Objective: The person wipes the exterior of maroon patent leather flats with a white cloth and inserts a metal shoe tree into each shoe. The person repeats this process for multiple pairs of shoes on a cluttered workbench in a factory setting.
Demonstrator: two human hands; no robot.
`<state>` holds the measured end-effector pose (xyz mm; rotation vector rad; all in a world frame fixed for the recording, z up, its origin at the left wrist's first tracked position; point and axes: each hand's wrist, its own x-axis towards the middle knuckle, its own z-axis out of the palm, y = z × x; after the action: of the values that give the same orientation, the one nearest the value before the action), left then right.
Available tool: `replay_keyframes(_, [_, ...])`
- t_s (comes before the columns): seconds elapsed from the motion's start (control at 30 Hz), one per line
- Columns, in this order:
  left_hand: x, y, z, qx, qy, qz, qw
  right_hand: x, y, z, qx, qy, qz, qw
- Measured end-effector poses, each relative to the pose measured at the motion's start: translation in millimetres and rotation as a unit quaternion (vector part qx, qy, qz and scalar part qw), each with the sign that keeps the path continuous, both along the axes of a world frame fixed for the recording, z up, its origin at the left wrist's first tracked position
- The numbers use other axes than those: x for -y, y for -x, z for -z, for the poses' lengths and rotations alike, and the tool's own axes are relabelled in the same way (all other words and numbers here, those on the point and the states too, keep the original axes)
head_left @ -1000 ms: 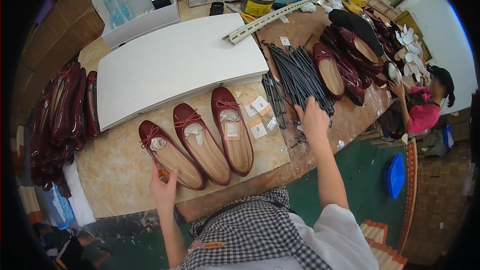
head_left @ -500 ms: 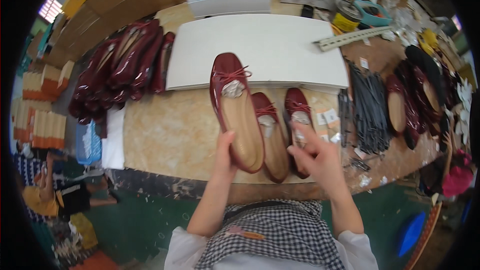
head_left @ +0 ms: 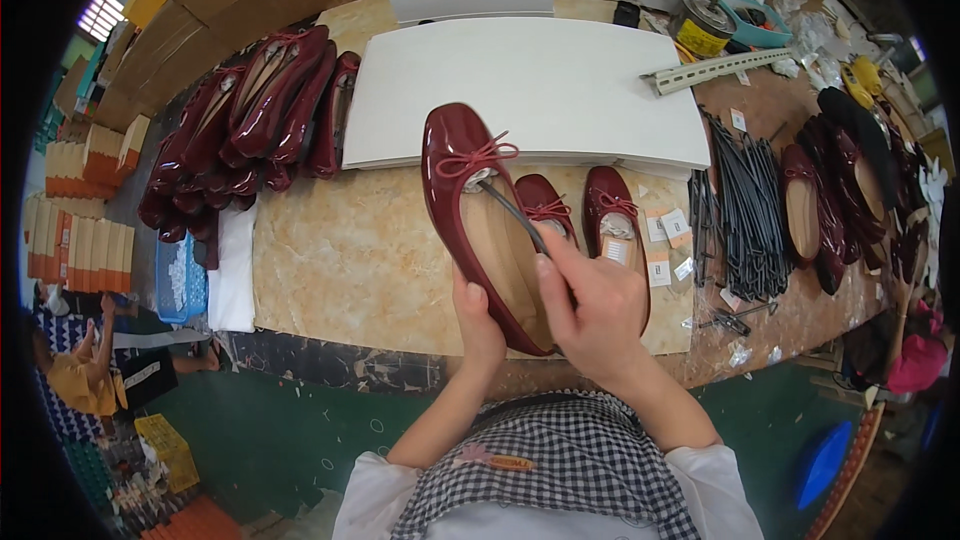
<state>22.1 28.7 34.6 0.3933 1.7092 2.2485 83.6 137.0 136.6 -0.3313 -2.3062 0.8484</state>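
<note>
My left hand (head_left: 478, 325) grips a glossy dark red ballet flat (head_left: 450, 155) round its side near the heel, lifting it tilted over the table. Inside the shoe, crumpled paper (head_left: 478, 178) fills the toe under a thin bow. Between thumb and fingers, my right hand (head_left: 602, 305) pinches a thin dark shoe stay stick (head_left: 515, 210); its far end reaches the paper in the toe. Behind that hand, another red flat (head_left: 540, 192) and a third red flat (head_left: 607, 190) lie on the table, both partly covered. The third has a white label inside.
A stack of white sheets (head_left: 520, 85) lies ahead. Piled red flats (head_left: 270, 110) stand at the left above a blue basket (head_left: 181, 280). To the right are paper tags (head_left: 676, 228), many dark sticks (head_left: 752, 225), more flats (head_left: 800, 205), a slotted metal bar (head_left: 715, 72) and a tin (head_left: 702, 28).
My right hand has moved left from beside the third flat to the held shoe, bringing the stick into its opening. The held shoe has tilted slightly.
</note>
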Motion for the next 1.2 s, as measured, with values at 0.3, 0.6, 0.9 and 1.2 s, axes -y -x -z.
replay_keyframes(0.3, [43.3,7.7,23.0,0.230,0.064,0.063,0.969,-32.8,-30.4,35.8,0.090,0.258,-0.115,0.955])
replay_keyframes(0.6, [-10.5,8.0,-25.1,-0.130,0.539,0.219,0.803,-235.8,-84.6,117.1,0.340,-0.078,0.336,0.875])
replay_keyframes(0.9, [14.8,4.7,11.2,0.421,-0.095,0.254,0.865,-130.5,-80.6,38.7,0.141,0.109,0.256,0.950])
replay_keyframes(1.2, [-4.8,13.8,-17.0,0.130,0.013,0.108,0.986,-29.6,-38.1,-5.4,0.207,0.239,-0.035,0.948])
